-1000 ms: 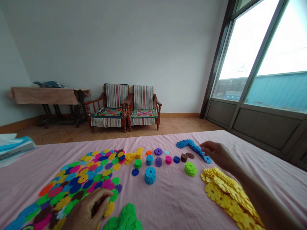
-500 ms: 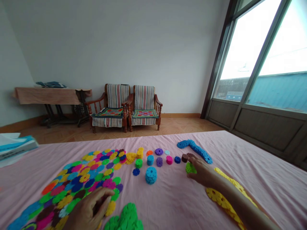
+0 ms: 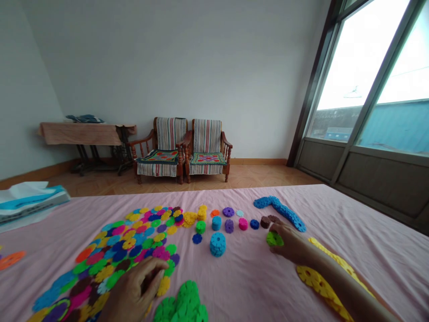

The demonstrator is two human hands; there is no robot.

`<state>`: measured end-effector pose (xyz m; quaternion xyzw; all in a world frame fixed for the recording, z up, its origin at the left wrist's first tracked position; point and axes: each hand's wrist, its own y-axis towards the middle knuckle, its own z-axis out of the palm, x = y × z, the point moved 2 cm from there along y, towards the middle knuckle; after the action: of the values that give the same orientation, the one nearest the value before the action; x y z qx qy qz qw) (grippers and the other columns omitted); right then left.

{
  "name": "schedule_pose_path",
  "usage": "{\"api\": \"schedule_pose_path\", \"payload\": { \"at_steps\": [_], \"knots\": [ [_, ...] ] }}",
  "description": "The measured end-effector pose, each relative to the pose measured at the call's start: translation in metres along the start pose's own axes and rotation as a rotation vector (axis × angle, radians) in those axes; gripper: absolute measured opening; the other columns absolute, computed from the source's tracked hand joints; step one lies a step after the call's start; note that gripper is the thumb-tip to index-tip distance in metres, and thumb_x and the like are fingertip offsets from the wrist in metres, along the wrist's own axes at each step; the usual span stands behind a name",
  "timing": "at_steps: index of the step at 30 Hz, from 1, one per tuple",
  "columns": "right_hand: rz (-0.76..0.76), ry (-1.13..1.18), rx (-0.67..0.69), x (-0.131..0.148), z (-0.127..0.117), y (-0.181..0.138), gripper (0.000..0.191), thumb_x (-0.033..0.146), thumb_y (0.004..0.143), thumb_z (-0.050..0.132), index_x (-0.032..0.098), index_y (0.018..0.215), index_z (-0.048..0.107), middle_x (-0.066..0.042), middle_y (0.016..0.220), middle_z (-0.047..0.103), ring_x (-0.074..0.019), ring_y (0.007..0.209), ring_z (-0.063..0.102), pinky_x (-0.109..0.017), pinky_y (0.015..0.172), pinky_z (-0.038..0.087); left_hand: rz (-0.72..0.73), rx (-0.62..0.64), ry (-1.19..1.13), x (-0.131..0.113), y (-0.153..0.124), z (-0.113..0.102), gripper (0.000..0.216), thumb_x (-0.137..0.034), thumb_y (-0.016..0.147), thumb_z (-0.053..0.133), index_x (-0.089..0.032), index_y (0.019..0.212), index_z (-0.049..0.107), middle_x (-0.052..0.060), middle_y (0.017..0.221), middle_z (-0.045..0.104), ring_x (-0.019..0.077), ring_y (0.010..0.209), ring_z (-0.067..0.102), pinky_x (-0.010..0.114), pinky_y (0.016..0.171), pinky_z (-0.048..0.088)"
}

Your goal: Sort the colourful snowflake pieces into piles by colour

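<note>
My right hand reaches to the right side of the cloth, its thumb and fingers closed around light-green flower-edged discs. Dark brown discs lie just beyond its fingertips. My left hand hovers over the near edge of a wide spread of mixed-colour discs. Its fingers are curled toward the thumb, and whatever may be inside is hidden. Nearby is a green heap of discs. Between the hands stand small one-colour stacks, among them light blue, green and pink.
Fanned rows of blue discs and yellow discs lie on the right, the yellow ones beside my forearm. A tissue pack and orange discs are at the left. Beyond the pink cloth stand two wooden armchairs.
The view has turned slightly left, so everything sits further right in the picture. My right hand stays at the light-green discs, and my left hand keeps its curled pose above the spread.
</note>
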<state>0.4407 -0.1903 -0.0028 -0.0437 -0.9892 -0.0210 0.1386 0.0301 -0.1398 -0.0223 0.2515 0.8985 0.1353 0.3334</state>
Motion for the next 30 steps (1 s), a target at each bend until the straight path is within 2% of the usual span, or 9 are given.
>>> {"api": "schedule_pose_path", "payload": {
  "at_steps": [5, 9, 16, 23, 25, 27, 30],
  "knots": [
    [-0.051, -0.007, 0.020, 0.007, -0.001, -0.002, 0.021, 0.020, 0.069, 0.059, 0.018, 0.090, 0.059, -0.015, 0.103, 0.064, -0.0292, 0.102, 0.060, -0.035, 0.090, 0.044, 0.001, 0.007, 0.036, -0.008, -0.002, 0.000, 0.015, -0.028, 0.085, 0.052, -0.024, 0.084, 0.067, -0.003, 0.071, 0.072, 0.0141, 0.061, 0.068, 0.018, 0.058, 0.054],
    [-0.055, -0.003, 0.029, 0.017, 0.000, -0.005, 0.025, 0.019, 0.069, 0.057, 0.013, 0.093, 0.057, -0.017, 0.099, 0.062, -0.0284, 0.096, 0.060, -0.034, 0.085, 0.045, -0.006, 0.009, 0.041, -0.007, -0.003, 0.001, 0.015, -0.028, 0.085, 0.052, -0.024, 0.084, 0.066, -0.003, 0.070, 0.071, 0.0142, 0.059, 0.068, 0.019, 0.057, 0.054],
    [-0.062, 0.032, 0.060, 0.044, 0.001, -0.014, 0.028, 0.018, 0.069, 0.056, 0.011, 0.096, 0.059, -0.016, 0.102, 0.061, -0.0272, 0.097, 0.058, -0.034, 0.086, 0.044, -0.007, -0.019, -0.008, 0.000, 0.000, 0.001, 0.013, -0.032, 0.082, 0.057, -0.027, 0.082, 0.069, -0.004, 0.078, 0.075, 0.0153, 0.070, 0.072, 0.017, 0.061, 0.056],
    [-0.105, 0.082, 0.099, 0.072, 0.003, -0.029, 0.035, 0.023, 0.069, 0.060, 0.010, 0.102, 0.061, -0.018, 0.110, 0.061, -0.0306, 0.107, 0.056, -0.038, 0.093, 0.042, -0.005, -0.016, -0.051, 0.001, 0.000, 0.002, 0.014, -0.035, 0.081, 0.058, -0.028, 0.082, 0.070, -0.005, 0.075, 0.075, 0.0141, 0.066, 0.072, 0.015, 0.058, 0.055],
    [-0.131, 0.099, 0.100, 0.072, 0.003, -0.031, 0.035, 0.028, 0.069, 0.065, 0.013, 0.101, 0.062, -0.016, 0.111, 0.063, -0.0302, 0.109, 0.055, -0.037, 0.093, 0.043, 0.000, -0.023, -0.041, -0.001, 0.001, 0.001, 0.014, -0.034, 0.081, 0.058, -0.028, 0.080, 0.070, -0.005, 0.073, 0.075, 0.0136, 0.064, 0.072, 0.014, 0.057, 0.055],
    [-0.161, 0.118, 0.064, 0.064, 0.001, -0.027, 0.032, 0.035, 0.071, 0.067, 0.018, 0.098, 0.064, -0.010, 0.105, 0.066, -0.0257, 0.101, 0.060, -0.032, 0.086, 0.047, 0.006, -0.038, -0.023, -0.002, 0.001, -0.001, 0.013, -0.034, 0.080, 0.058, -0.028, 0.079, 0.070, -0.005, 0.073, 0.075, 0.0138, 0.065, 0.072, 0.015, 0.058, 0.056],
    [-0.164, 0.117, -0.088, 0.035, -0.007, -0.006, 0.020, 0.036, 0.082, 0.057, 0.021, 0.094, 0.065, -0.005, 0.091, 0.067, -0.0185, 0.081, 0.063, -0.027, 0.072, 0.048, 0.018, -0.049, -0.001, -0.004, 0.001, -0.002, 0.013, -0.033, 0.079, 0.058, -0.028, 0.079, 0.071, -0.005, 0.073, 0.075, 0.0144, 0.066, 0.072, 0.016, 0.059, 0.056]
  ]
}}
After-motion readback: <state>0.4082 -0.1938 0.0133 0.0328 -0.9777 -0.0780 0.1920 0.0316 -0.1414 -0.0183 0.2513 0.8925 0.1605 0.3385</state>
